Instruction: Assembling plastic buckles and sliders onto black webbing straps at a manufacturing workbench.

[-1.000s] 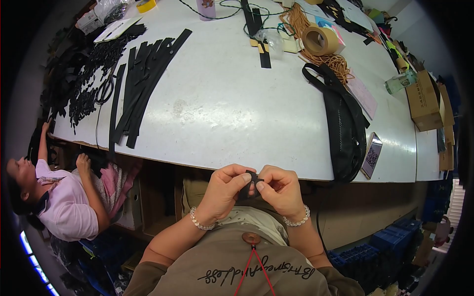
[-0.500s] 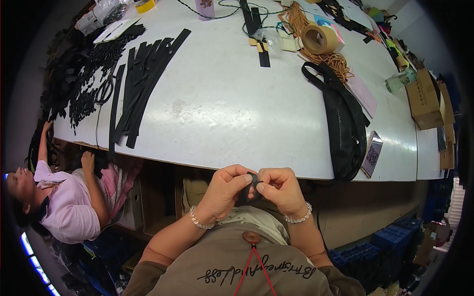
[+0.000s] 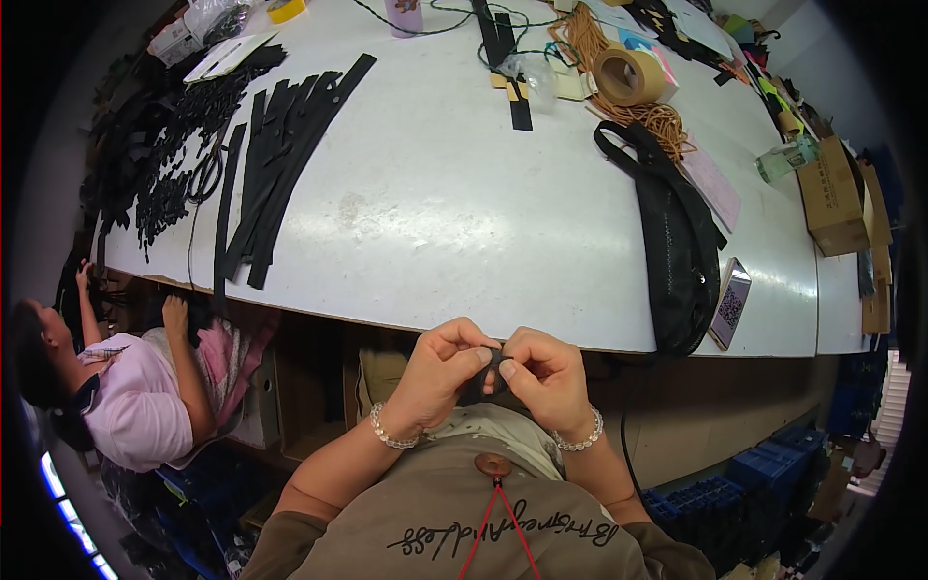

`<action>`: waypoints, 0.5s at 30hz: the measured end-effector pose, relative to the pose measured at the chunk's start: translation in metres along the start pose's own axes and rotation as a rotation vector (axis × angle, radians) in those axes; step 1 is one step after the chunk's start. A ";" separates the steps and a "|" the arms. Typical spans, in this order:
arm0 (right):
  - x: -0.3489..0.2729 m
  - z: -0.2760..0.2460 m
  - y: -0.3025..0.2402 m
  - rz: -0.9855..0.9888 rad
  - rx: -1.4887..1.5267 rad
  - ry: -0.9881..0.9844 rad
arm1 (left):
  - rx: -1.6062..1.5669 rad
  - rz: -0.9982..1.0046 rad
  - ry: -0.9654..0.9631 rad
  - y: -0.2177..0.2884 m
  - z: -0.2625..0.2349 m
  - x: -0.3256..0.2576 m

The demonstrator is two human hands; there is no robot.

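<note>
Black part (image 3: 490, 372) is pinched between both hands, left hand (image 3: 437, 372) and right hand (image 3: 547, 372), fingers clamped on it. Fitting appears in progress below the bench (image 3: 464, 222) edge; next move likely needs fine fingertip alignment.

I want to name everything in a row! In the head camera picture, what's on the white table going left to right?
Black strips → black bag → phone → cardboard box.

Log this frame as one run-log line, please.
left hand: pinching black piece | right hand: pinching same piece | place: chest height, below white table edge | bag: on table, untouched
</note>
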State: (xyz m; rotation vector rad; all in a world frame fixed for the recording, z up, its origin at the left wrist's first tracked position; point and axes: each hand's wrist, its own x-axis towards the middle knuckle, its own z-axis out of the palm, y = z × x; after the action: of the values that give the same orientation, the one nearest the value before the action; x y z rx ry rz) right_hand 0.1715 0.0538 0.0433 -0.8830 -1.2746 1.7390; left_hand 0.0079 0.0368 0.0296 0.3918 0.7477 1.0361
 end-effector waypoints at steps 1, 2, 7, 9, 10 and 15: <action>-0.001 0.000 -0.001 -0.034 -0.080 0.009 | 0.011 0.026 -0.019 0.000 0.000 -0.001; -0.002 0.000 0.000 -0.034 -0.080 0.008 | 0.010 0.027 -0.018 0.000 0.000 -0.001; -0.004 0.004 -0.011 -0.176 -0.379 0.041 | 0.160 0.165 0.014 0.004 0.001 -0.007; -0.004 0.003 -0.012 -0.216 -0.410 0.043 | 0.186 0.186 0.010 0.006 0.004 -0.011; -0.005 0.002 -0.013 -0.255 -0.442 0.045 | 0.212 0.207 0.007 0.008 0.005 -0.012; -0.010 0.004 -0.020 -0.207 -0.477 0.061 | 0.265 0.203 0.004 0.009 0.004 -0.013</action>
State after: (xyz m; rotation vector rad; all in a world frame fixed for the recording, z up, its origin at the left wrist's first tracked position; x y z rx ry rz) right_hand 0.1761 0.0472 0.0640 -1.0154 -1.7094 1.2566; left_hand 0.0016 0.0294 0.0429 0.7054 0.8646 1.1298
